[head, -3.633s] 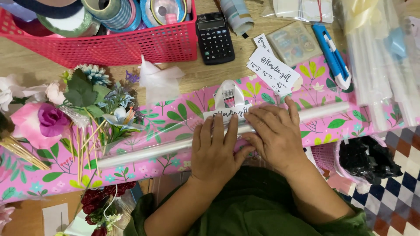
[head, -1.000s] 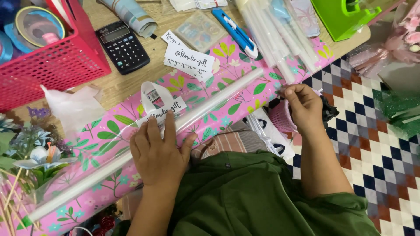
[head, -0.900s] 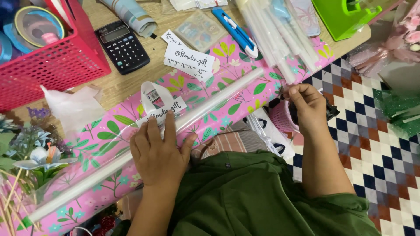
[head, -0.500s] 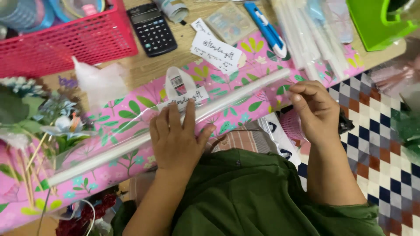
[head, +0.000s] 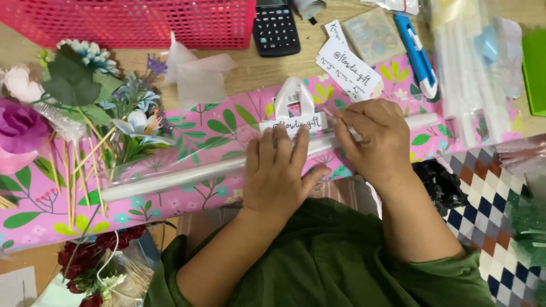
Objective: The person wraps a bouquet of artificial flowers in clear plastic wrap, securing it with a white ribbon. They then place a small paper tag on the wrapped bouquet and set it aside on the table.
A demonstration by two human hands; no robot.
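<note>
A long white roll wrapped in clear film point(head: 187, 176) lies slantwise across a pink sheet of leaf-patterned wrapping paper point(head: 222, 128). My left hand point(head: 281, 170) lies flat on the roll with its fingers spread, pressing it down. My right hand point(head: 372, 142) sits just to the right on the same roll. Its fingertips are pinched on a thin clear strip point(head: 333, 112). A white tape dispenser with a white label card point(head: 294, 102) stands right behind both hands.
Artificial flowers with stick stems point(head: 85, 108) lie at the left. Behind are a red mesh basket point(head: 142, 23), a black calculator point(head: 276, 28), white tissue point(head: 196, 77), label cards point(head: 347, 65), a blue tool point(head: 420, 54) and clear film rolls point(head: 472, 68). A checked cloth point(head: 478, 193) lies at the right.
My right hand has come back from a small pink basket at the right to the roll. The left hand stayed pressed on the roll while the view shifted left.
</note>
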